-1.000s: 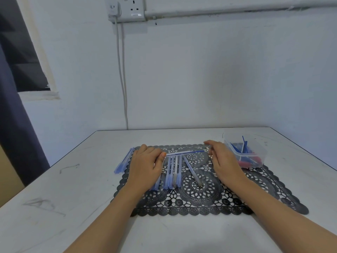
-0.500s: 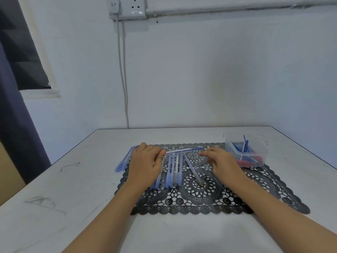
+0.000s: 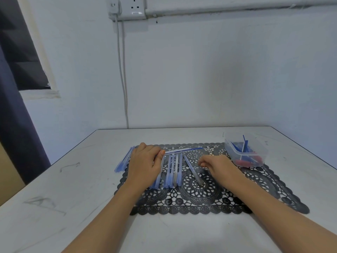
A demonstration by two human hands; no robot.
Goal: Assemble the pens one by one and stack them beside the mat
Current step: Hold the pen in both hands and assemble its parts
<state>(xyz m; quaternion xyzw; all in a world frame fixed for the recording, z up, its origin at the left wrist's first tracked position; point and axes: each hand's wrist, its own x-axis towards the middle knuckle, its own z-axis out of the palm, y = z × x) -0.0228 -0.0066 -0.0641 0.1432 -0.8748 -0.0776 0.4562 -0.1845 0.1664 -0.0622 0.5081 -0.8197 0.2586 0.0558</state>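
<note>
Pressing: your left grip (image 3: pixel 145 166) lies flat, released, on pen barrels (image 3: pixel 172 170) on the mat (image 3: pixel 255 194) | right grip (image 3: pixel 220 166) curled beside slanted barrel (image 3: pixel 193 169), holding anything: cannot tell | risk: your sideways nudge could roll loose barrels into the stack (image 3: pixel 125 159) on the tabletop (image 3: pixel 73 179)

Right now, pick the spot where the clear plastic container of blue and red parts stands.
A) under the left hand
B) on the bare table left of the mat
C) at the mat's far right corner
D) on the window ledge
C: the container stands at the far right corner of the mat, beyond the right hand, while the left hand lies over the pens on the mat's left side.
</note>
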